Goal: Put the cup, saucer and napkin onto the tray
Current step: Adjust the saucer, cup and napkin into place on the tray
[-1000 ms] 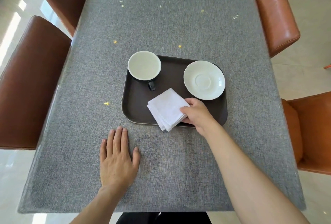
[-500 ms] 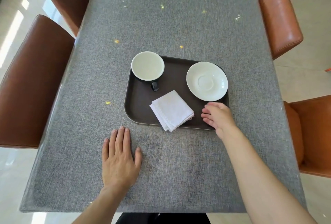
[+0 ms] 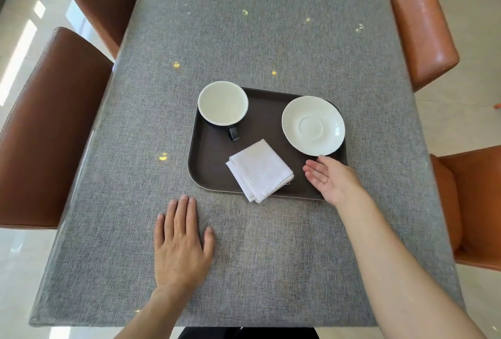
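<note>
A dark brown tray [image 3: 208, 159] lies on the grey table. On its far left corner stands a cup [image 3: 222, 103], white inside with a dark handle turned toward me. A white saucer [image 3: 313, 125] rests on the tray's right side. A folded white napkin [image 3: 259, 170] lies at the tray's near edge, one corner hanging over the rim. My right hand [image 3: 333, 179] hovers open over the tray's near right corner, palm turned left, holding nothing, a fingertip close to the saucer's rim. My left hand [image 3: 181, 243] lies flat on the table, in front of the tray.
The table [image 3: 257, 26] wears a grey woven cloth with small yellow specks. Brown leather chairs stand on the left [image 3: 51, 127] and orange ones on the right [image 3: 423, 29], close to the table's edges.
My right hand let go of the napkin and drew back to the right, opening over the tray's corner. The napkin stays on the tray. My left hand has not moved.
</note>
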